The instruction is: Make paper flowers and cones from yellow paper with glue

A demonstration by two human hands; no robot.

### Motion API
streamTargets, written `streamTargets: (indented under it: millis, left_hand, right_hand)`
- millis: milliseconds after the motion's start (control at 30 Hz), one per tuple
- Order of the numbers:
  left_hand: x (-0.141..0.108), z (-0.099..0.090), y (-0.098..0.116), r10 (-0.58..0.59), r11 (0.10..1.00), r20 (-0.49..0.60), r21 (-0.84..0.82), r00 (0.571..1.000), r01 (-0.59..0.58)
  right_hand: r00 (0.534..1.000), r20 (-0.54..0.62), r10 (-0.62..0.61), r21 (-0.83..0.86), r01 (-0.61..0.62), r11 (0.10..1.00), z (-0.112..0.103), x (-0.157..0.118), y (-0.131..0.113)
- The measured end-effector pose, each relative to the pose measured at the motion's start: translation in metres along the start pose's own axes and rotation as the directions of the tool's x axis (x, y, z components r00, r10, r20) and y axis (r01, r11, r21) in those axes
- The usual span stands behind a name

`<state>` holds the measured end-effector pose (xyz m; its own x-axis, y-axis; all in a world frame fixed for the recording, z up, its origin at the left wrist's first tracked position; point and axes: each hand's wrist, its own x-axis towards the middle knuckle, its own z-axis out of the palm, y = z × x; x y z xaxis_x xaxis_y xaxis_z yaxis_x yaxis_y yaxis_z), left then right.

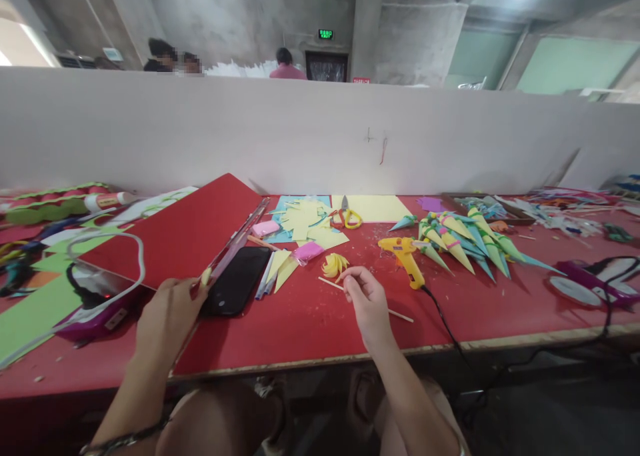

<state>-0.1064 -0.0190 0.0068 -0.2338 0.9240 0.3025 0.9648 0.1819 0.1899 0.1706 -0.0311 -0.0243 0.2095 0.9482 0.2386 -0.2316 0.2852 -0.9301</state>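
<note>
My left hand [167,319] is closed at the near edge of a tilted red board [195,226], with a small yellow bit [205,277] at its thumb. A black phone [241,281] lies just right of that hand. My right hand [369,301] has its thumb and fingers pinched together; anything between them is too small to make out. A thin wooden stick [401,316] runs behind this hand, and I cannot tell whether the fingers touch it. Just beyond the fingertips sits a yellow paper rosette [334,265]. Pens [265,279] and yellow paper strips [286,271] lie between the hands.
A yellow glue gun [407,259] lies to the right, its black cord hanging over the table edge. Behind it are piled paper cones [460,243]. Scissors [350,217] and paper scraps [303,217] lie farther back. Purple power strips [100,316] stand at both sides. A white partition [300,136] closes the back.
</note>
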Motion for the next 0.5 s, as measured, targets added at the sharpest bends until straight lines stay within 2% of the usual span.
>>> streamTargets:
  millis: [100, 200, 267, 300, 333, 400, 433, 500]
  left_hand:
    - [-0.005, -0.01, 0.009, -0.01, 0.984, -0.014, 0.176, 1.0, 0.012]
    - [-0.005, -0.02, 0.025, 0.019, 0.982, -0.208, 0.19, 0.978, 0.021]
    - [-0.003, -0.02, 0.04, 0.042, 0.999, -0.318, 0.04, 0.947, -0.031]
    - [-0.003, -0.017, 0.049, 0.009, 0.989, -0.363, -0.133, 0.932, -0.061]
    - [-0.004, -0.013, 0.059, 0.033, 0.935, -0.34, -0.322, 0.94, -0.149]
    - [-0.009, -0.001, 0.082, 0.164, 0.868, -0.251, -0.422, 0.954, -0.26]
    - [-0.012, 0.005, 0.093, 0.249, 0.82, -0.203, -0.475, 0.947, -0.318]
    - [-0.018, 0.014, 0.112, 0.464, 0.616, -0.103, -0.676, 0.88, -0.405]
  right_hand:
    - [1.0, 0.0, -0.004, -0.019, 0.004, 1.0, 0.0, 0.001, 0.001]
    - [1.0, 0.005, -0.003, -0.034, 0.003, 0.999, 0.001, 0.001, 0.004]
    - [1.0, 0.013, 0.0, -0.052, 0.0, 0.999, 0.004, 0.001, 0.007]
    - [1.0, 0.025, -0.001, -0.063, 0.003, 0.998, 0.005, 0.0, 0.008]
    - [0.999, 0.046, -0.009, -0.075, 0.012, 0.997, 0.007, -0.001, 0.009]
    - [0.994, 0.083, -0.07, -0.098, 0.078, 0.992, 0.008, -0.003, 0.009]
    - [0.987, 0.092, -0.13, -0.118, 0.141, 0.983, 0.008, -0.004, 0.008]
    - [0.951, 0.1, -0.292, -0.186, 0.306, 0.934, 0.007, -0.005, 0.005]
